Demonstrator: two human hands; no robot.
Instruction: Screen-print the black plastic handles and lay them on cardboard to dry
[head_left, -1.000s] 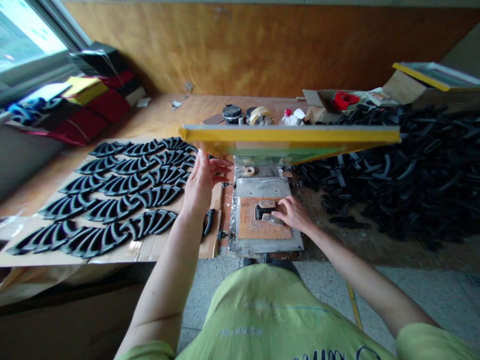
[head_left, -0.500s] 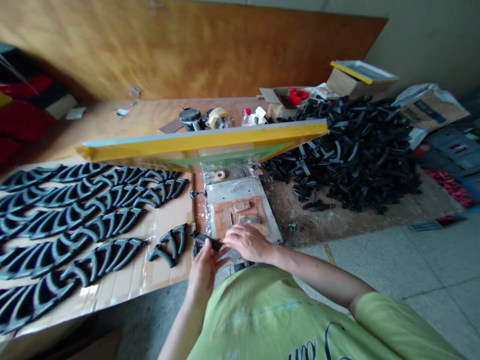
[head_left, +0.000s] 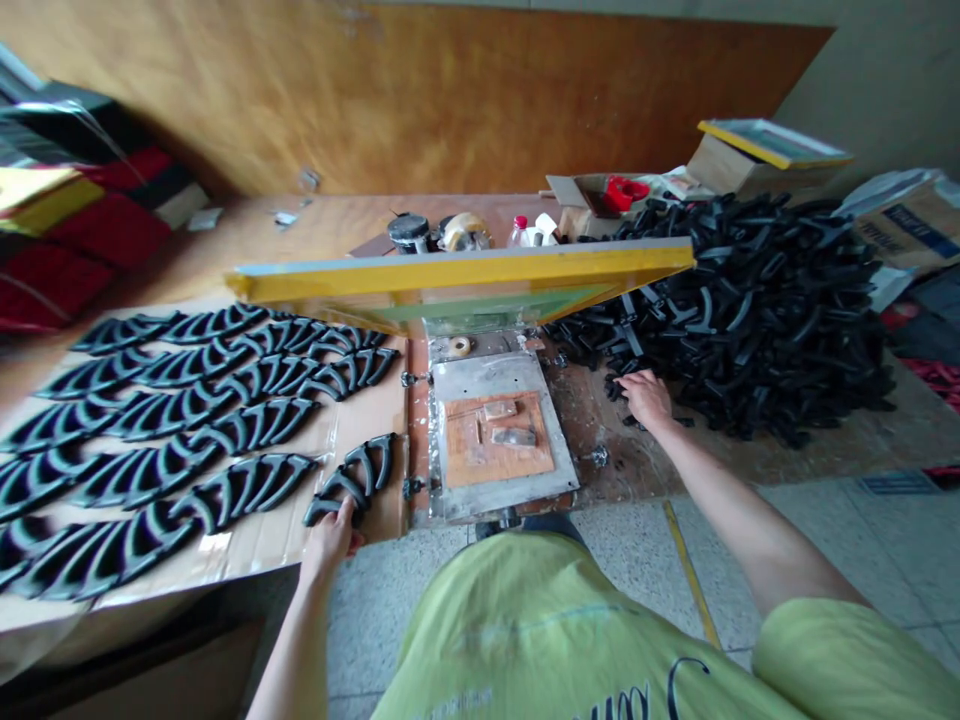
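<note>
My left hand [head_left: 328,538] is closed on a black curved plastic part [head_left: 321,508], low over the near end of a short row on the cardboard sheet [head_left: 266,548]. Right beside it lie similar black curved parts [head_left: 381,458]. Across the bench, my right hand [head_left: 646,398] reaches the near left edge of a big heap of black plastic parts [head_left: 750,310]. Its fingertips pinch at a small black part [head_left: 613,388] there. Between the hands is a metal plate [head_left: 517,375] carrying a wooden board [head_left: 465,465] with small blocks on it.
A yellow-edged screen frame [head_left: 465,280] stands tilted above the plate. Several rows of black parts [head_left: 247,490] cover the cardboard on the left. Behind the frame are a dark tub [head_left: 409,230], tape rolls [head_left: 465,232] and a red-capped bottle [head_left: 519,230]. Metal clamps flank the plate.
My hands have parted from in front of the plate, where they held a black part together. The left went left to the short row; the right went right to the heap.
</note>
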